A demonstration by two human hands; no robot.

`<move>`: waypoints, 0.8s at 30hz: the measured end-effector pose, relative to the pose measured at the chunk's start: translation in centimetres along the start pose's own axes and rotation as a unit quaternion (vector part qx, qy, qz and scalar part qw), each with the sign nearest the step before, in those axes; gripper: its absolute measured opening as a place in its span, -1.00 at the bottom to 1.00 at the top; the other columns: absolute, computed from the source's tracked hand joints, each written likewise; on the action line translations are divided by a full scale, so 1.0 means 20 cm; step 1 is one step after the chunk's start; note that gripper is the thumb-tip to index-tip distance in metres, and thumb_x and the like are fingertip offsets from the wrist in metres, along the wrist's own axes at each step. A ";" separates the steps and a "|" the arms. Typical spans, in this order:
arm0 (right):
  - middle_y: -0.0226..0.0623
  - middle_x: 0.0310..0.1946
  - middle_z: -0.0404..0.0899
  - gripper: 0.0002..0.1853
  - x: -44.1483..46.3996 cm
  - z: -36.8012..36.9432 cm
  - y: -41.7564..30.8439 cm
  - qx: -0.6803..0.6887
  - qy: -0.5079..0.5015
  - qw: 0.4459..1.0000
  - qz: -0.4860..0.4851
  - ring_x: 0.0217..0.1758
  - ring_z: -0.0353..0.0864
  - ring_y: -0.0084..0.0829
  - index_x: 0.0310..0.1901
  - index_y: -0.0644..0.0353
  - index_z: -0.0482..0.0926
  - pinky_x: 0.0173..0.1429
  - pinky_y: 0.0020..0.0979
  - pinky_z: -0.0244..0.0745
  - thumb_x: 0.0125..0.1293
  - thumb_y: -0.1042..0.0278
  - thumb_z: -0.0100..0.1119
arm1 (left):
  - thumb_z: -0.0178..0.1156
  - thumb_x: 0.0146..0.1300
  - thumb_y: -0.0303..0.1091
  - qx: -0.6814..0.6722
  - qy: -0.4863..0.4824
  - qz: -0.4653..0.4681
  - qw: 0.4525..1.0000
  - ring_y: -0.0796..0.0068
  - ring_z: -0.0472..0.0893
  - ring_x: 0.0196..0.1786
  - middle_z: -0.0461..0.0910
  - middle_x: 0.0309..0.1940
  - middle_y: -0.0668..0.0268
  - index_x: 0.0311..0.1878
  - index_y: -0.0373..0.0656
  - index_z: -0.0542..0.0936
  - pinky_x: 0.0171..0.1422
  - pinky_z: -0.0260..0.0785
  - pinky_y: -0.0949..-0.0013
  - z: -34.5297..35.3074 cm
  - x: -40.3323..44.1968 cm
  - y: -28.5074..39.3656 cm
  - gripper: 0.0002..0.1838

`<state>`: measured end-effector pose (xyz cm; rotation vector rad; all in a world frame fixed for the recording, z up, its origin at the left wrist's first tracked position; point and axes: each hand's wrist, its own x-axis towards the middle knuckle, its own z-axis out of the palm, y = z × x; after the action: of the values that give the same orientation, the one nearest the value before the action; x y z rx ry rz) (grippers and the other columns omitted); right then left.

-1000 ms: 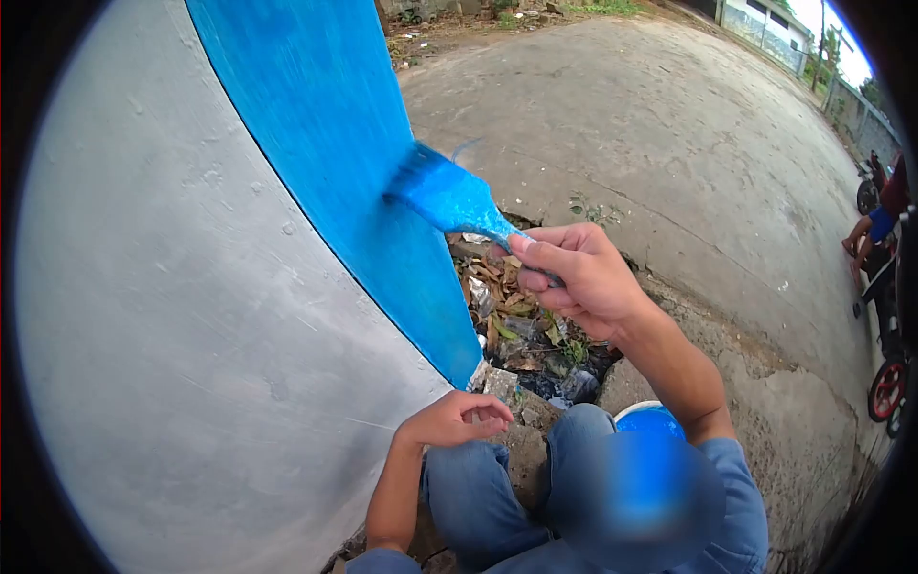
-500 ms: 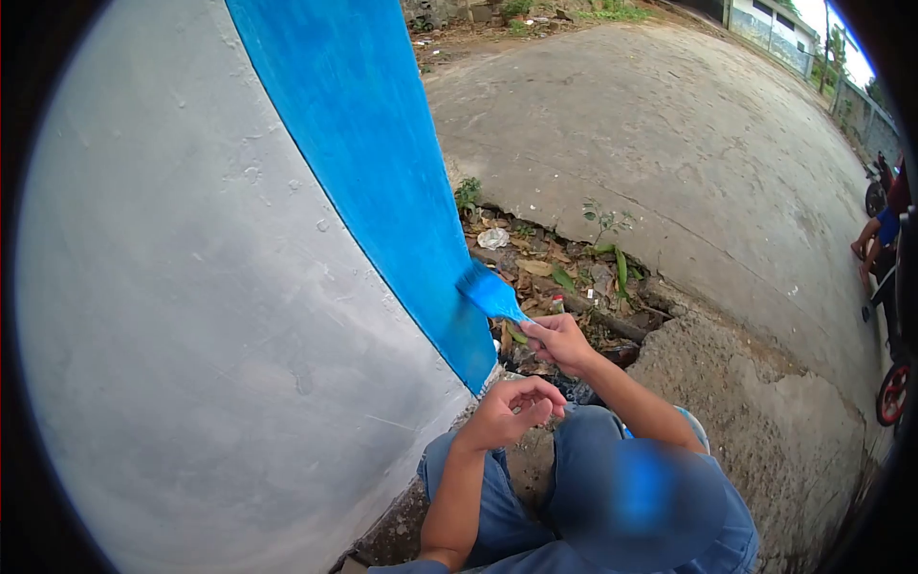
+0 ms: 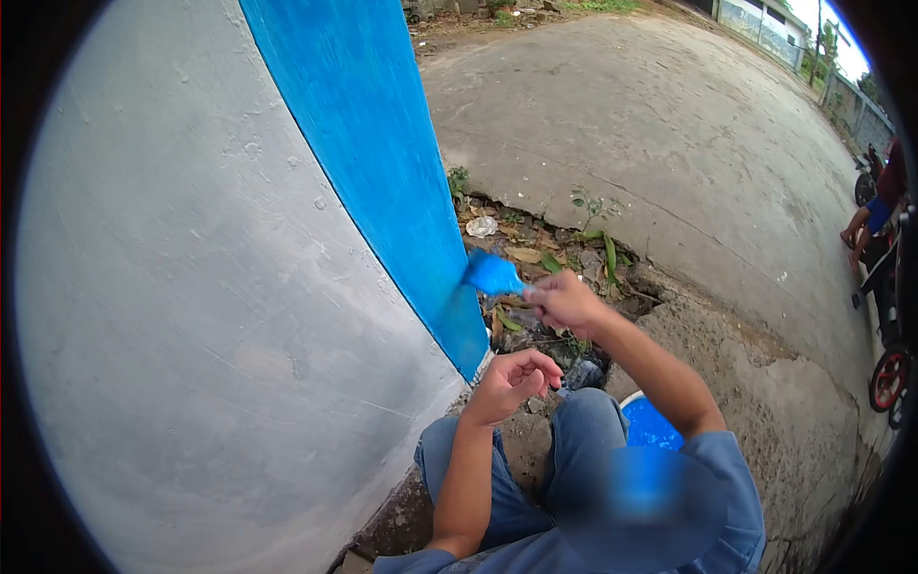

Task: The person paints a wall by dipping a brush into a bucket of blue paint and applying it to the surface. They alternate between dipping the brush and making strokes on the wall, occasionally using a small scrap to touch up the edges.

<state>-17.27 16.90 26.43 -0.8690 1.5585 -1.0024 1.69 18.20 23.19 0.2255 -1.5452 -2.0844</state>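
My right hand (image 3: 566, 304) grips the handle of a wide paintbrush (image 3: 495, 275) covered in blue paint. The bristles meet the right edge of a blue painted band (image 3: 368, 143), near its lower end. Beside that band lies a grey-white wall face (image 3: 210, 316). My left hand (image 3: 513, 385) hangs above my left knee with its fingers curled and nothing visible in it, close to the bottom tip of the band. A bucket of blue paint (image 3: 650, 424) stands right of my right knee, partly hidden by my right arm.
Dry leaves and litter (image 3: 526, 254) fill a broken gutter beside the wall. Cracked concrete paving (image 3: 650, 124) stretches beyond. At the far right a person (image 3: 875, 212) is beside a motorbike (image 3: 890, 378). A small weed (image 3: 591, 204) grows at the paving edge.
The brush has come down the blue band from higher up, to near its lower edge. My left hand has risen and shifted right. The bucket shows again beside my arm.
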 end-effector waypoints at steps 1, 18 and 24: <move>-0.45 -0.62 0.46 -0.74 -0.03 0.01 -0.10 0.025 -0.005 0.999 -0.029 -0.70 0.24 -0.68 -0.45 0.28 0.57 -0.65 -0.55 0.06 0.36 0.32 0.16 | 0.25 0.23 0.18 -0.002 0.001 -0.002 1.000 0.59 0.53 -0.37 0.64 -0.33 0.25 -0.16 -0.31 0.60 -0.23 0.39 0.51 0.00 0.00 0.00 -0.40; -0.53 -0.60 0.39 -0.75 -0.23 0.03 -0.36 0.108 0.026 0.956 -0.273 -0.66 0.18 -0.77 -0.15 0.29 0.62 -0.63 -0.64 -0.04 0.43 0.26 0.08 | 0.27 0.24 0.12 0.005 0.004 -0.006 1.000 0.61 0.53 -0.35 0.65 -0.31 0.26 -0.12 -0.31 0.60 -0.21 0.39 0.52 -0.05 -0.02 -0.03 -0.45; -0.54 -0.65 0.40 -0.70 0.06 0.05 0.15 0.096 0.027 0.988 -0.122 -0.64 0.30 -0.72 -0.48 0.24 0.56 -0.56 -0.57 0.16 0.38 0.26 0.11 | 0.31 0.14 0.23 0.011 0.002 -0.024 1.000 0.60 0.53 -0.34 0.64 -0.29 0.26 -0.14 -0.30 0.61 -0.22 0.38 0.53 -0.06 -0.07 -0.01 -0.35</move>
<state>-16.65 16.78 23.08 -0.9167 1.3953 -1.3380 3.27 17.95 22.42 0.2764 -1.5764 -2.1031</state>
